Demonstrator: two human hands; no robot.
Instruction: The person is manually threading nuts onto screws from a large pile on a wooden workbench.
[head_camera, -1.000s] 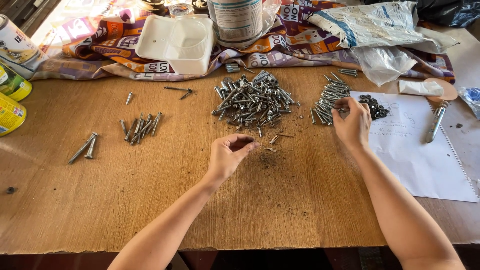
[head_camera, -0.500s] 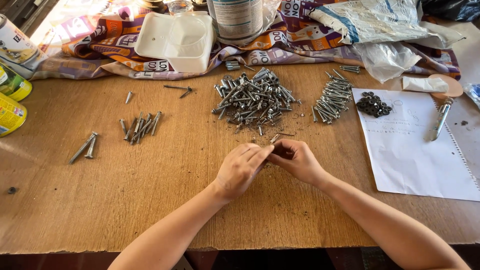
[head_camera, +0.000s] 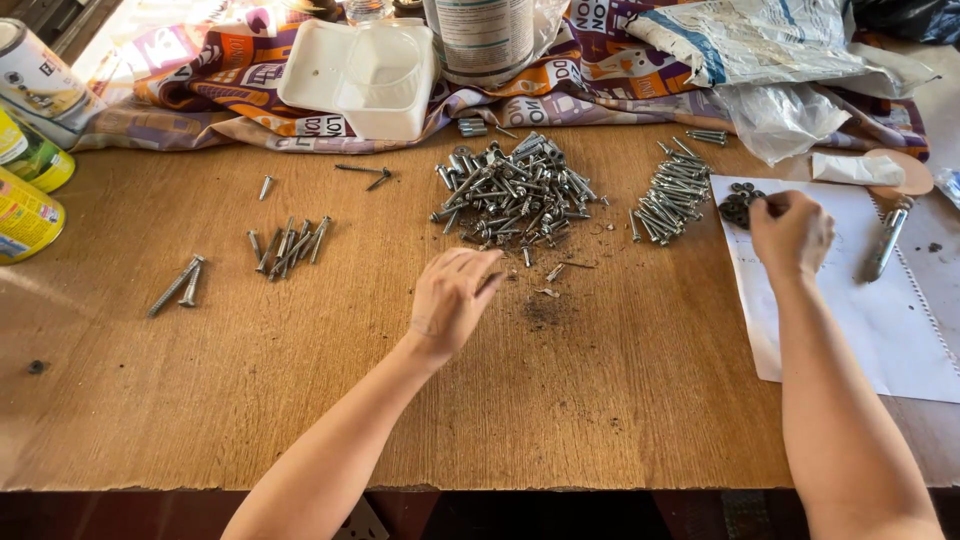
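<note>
The left hand (head_camera: 450, 300) is hovering low over the wooden surface (head_camera: 300, 400), fingers curled loosely inward just in front of the big tangled pile of screws (head_camera: 515, 192); whether it is pinching a screw I cannot tell, since the fingertips are hiding it. The right hand (head_camera: 790, 232) is reaching out over the white sheet of paper (head_camera: 850, 320), fingers closing around the small heap of dark washers (head_camera: 740, 205) at the sheet's top corner, probably kept on paper so the tiny pieces are showing up and staying together. Beside that, a neater row of screws (head_camera: 672, 195) is lying mostly aligned, well apart from a smaller bunch (head_camera: 290, 243) and a pair of long screws (head_camera: 180, 285) farther left, which suggests sorting by kind
</note>
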